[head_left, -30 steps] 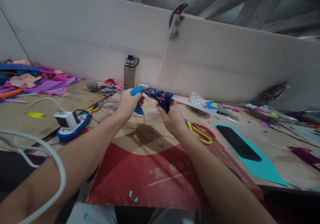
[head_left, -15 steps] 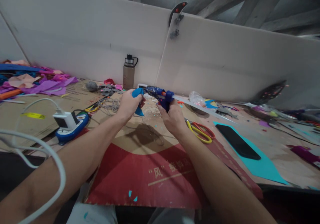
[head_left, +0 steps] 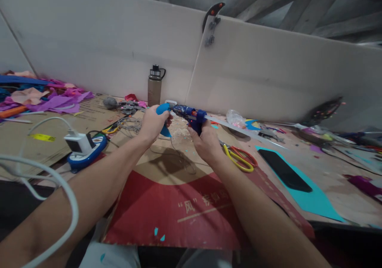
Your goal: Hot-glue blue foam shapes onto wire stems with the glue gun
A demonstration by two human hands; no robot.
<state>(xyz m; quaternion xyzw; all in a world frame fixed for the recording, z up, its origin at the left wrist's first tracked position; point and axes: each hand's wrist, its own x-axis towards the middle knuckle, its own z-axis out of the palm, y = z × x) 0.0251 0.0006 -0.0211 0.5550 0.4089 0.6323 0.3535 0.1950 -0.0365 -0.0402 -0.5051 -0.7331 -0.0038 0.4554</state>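
Note:
My right hand (head_left: 205,142) is wrapped round the grip of a blue glue gun (head_left: 191,114) with a small red light, its nozzle pointing left. My left hand (head_left: 152,125) pinches a small blue piece of foam or paper (head_left: 162,110) held right at the nozzle tip. Both hands hover above the cardboard sheet (head_left: 179,204) with red print. A thin cord hangs from the gun toward the table.
Yellow-and-red scissors (head_left: 238,158) lie just right of my right hand. A black phone (head_left: 283,171) rests on a teal sheet (head_left: 316,200). A water bottle (head_left: 154,87) stands at the white wall. A power strip with white charger (head_left: 85,148) sits left, near coloured paper scraps (head_left: 44,98).
Both hands with the glue gun and blue piece dipped slightly and came back; the view shifted a little. The grips are unchanged.

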